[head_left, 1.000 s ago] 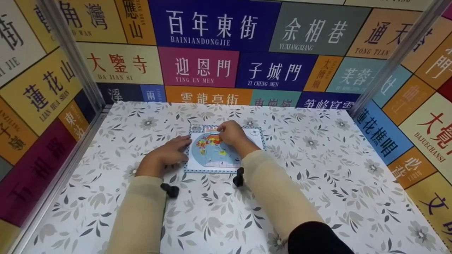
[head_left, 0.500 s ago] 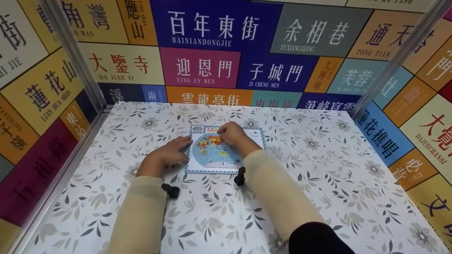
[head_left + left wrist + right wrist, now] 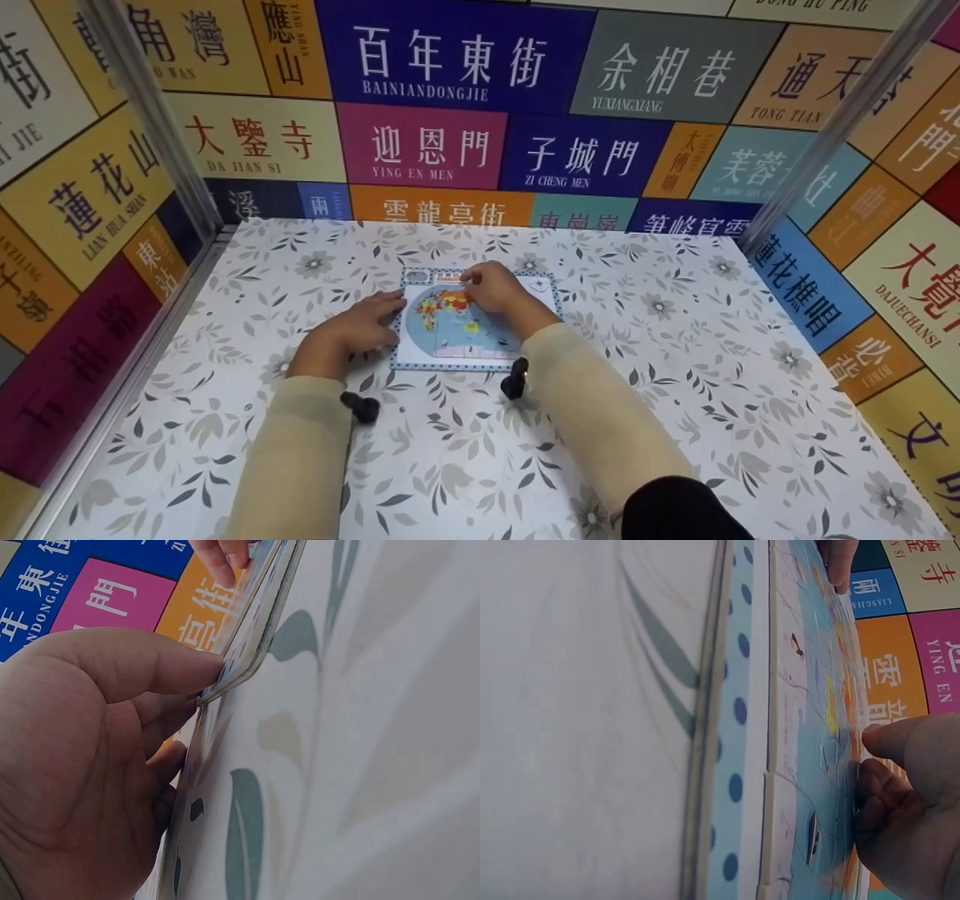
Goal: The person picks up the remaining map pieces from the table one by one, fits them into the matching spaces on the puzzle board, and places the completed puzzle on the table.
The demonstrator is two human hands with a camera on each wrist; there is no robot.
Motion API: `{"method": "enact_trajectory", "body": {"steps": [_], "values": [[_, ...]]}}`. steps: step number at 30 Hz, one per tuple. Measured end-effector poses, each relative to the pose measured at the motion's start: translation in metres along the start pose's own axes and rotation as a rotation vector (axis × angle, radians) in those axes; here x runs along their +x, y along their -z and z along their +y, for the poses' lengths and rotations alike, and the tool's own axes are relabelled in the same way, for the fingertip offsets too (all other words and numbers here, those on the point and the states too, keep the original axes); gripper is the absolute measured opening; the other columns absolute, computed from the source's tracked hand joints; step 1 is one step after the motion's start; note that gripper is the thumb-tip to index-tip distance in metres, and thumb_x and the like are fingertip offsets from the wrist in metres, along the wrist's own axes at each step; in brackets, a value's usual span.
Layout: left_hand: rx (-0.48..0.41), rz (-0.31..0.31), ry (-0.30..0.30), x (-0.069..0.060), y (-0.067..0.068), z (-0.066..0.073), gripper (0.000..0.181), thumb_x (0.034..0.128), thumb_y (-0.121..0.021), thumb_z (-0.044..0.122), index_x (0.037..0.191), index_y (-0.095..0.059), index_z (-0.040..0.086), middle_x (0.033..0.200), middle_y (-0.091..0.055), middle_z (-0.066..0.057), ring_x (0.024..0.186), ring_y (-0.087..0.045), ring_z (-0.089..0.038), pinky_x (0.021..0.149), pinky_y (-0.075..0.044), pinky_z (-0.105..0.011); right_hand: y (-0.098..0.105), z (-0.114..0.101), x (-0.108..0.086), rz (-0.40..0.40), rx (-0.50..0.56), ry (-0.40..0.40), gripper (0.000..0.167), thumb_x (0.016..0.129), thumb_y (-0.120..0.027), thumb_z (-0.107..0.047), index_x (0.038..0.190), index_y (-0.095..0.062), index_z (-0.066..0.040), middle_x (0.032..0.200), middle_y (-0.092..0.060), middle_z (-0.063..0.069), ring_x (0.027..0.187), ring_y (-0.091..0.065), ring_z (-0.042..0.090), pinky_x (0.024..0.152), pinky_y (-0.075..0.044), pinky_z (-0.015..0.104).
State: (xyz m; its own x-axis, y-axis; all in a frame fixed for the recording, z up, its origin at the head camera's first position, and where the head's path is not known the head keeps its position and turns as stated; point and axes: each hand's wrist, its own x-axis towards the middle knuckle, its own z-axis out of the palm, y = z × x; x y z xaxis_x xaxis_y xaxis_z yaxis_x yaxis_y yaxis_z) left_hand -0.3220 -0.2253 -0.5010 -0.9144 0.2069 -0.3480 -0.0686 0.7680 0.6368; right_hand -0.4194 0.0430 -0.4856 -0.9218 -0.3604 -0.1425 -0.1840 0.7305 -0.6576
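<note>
A world map jigsaw puzzle [image 3: 450, 330] with a blue dotted border lies flat on the table. In the head view, the left hand [image 3: 358, 324] is at its left edge, fingers stretched toward the border. The left wrist view shows its thumb [image 3: 180, 669] touching the board's near corner, with the other fingers beside the edge. Over the map's upper part, the right hand [image 3: 496, 289] has its fingers bent and their tips on the surface. In the right wrist view its curled fingers [image 3: 877, 799] touch the map; whether they pinch a piece is hidden.
White table [image 3: 675, 390] with a grey leaf and flower print surrounds the board. Panels of coloured sign wall [image 3: 465, 142] close off the back and both sides. Black camera mounts [image 3: 363, 406] sit on both sleeved wrists.
Both hands stay almost in place. The right forearm shifts very slightly to the right, while its fingertips remain at the same upper part of the map.
</note>
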Motion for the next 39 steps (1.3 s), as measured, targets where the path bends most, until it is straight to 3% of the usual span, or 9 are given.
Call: {"method": "enact_trajectory", "body": {"steps": [3,10,15,21,26,29,33,39], "values": [[-0.001,-0.009,-0.002,0.001,0.0,0.0,0.083,0.0946,-0.067,0.024,0.17,-0.032,0.032,0.182,-0.011,0.015,0.171,0.0,-0.027,0.137,-0.007,-0.062,0.004,0.005,-0.006,0.004,0.083,0.009,0.032,0.108,-0.059,-0.016,0.137,-0.072,-0.012,0.145,-0.062,0.013,0.134,-0.06,0.029,0.115,-0.051,0.049],[0.013,-0.006,-0.027,0.0,0.001,-0.001,0.086,0.0918,-0.065,0.02,0.17,-0.032,0.03,0.182,-0.012,0.014,0.171,0.0,-0.028,0.137,-0.005,-0.062,0.02,0.016,-0.02,0.032,0.189,0.007,0.033,0.111,-0.057,-0.021,0.14,-0.069,-0.012,0.137,-0.067,0.008,0.116,-0.065,0.025,0.101,-0.056,0.044],[-0.004,-0.005,-0.028,-0.002,0.001,-0.001,0.089,0.0886,-0.066,0.017,0.17,-0.032,0.03,0.182,-0.012,0.013,0.171,0.0,-0.028,0.137,-0.005,-0.062,0.03,0.023,-0.032,0.047,0.209,-0.001,0.032,0.111,-0.057,-0.024,0.139,-0.07,-0.014,0.135,-0.067,0.007,0.114,-0.066,0.023,0.097,-0.056,0.041],[-0.029,0.001,-0.011,-0.002,0.001,0.0,0.085,0.0927,-0.067,0.021,0.17,-0.032,0.033,0.182,-0.011,0.013,0.171,0.0,-0.029,0.137,-0.004,-0.063,0.04,0.03,-0.044,0.067,0.182,0.012,0.034,0.114,-0.052,-0.03,0.14,-0.07,-0.018,0.136,-0.065,0.007,0.104,-0.061,0.023,0.088,-0.056,0.036],[-0.001,0.006,-0.036,-0.001,0.0,0.0,0.086,0.0914,-0.066,0.018,0.17,-0.033,0.029,0.183,-0.012,0.01,0.171,-0.001,-0.03,0.137,-0.006,-0.062,0.048,0.034,-0.058,0.101,0.173,0.037,0.035,0.113,-0.053,-0.029,0.141,-0.069,-0.016,0.14,-0.067,0.006,0.11,-0.06,0.025,0.093,-0.054,0.041],[0.024,0.012,-0.053,0.001,0.0,0.0,0.085,0.0918,-0.065,0.019,0.17,-0.033,0.026,0.182,-0.014,0.009,0.171,-0.003,-0.031,0.137,-0.007,-0.062,0.053,0.036,-0.065,0.134,0.195,0.012,0.034,0.111,-0.057,-0.031,0.14,-0.071,-0.018,0.139,-0.068,0.002,0.116,-0.06,0.025,0.101,-0.053,0.043],[0.015,0.004,-0.033,0.001,0.0,0.0,0.083,0.0934,-0.066,0.021,0.17,-0.033,0.029,0.182,-0.013,0.011,0.171,-0.002,-0.03,0.137,-0.006,-0.063,0.061,0.04,-0.072,0.161,0.232,-0.028,0.031,0.11,-0.061,-0.032,0.137,-0.072,-0.024,0.14,-0.068,-0.001,0.124,-0.059,0.024,0.11,-0.052,0.045],[-0.01,0.0,-0.009,-0.001,0.0,0.001,0.085,0.093,-0.067,0.023,0.17,-0.033,0.031,0.182,-0.011,0.012,0.171,-0.001,-0.029,0.137,-0.007,-0.062,0.07,0.048,-0.08,0.2,0.287,-0.059,0.028,0.109,-0.063,-0.03,0.135,-0.073,-0.029,0.137,-0.067,-0.002,0.119,-0.062,0.024,0.107,-0.054,0.042]]}}
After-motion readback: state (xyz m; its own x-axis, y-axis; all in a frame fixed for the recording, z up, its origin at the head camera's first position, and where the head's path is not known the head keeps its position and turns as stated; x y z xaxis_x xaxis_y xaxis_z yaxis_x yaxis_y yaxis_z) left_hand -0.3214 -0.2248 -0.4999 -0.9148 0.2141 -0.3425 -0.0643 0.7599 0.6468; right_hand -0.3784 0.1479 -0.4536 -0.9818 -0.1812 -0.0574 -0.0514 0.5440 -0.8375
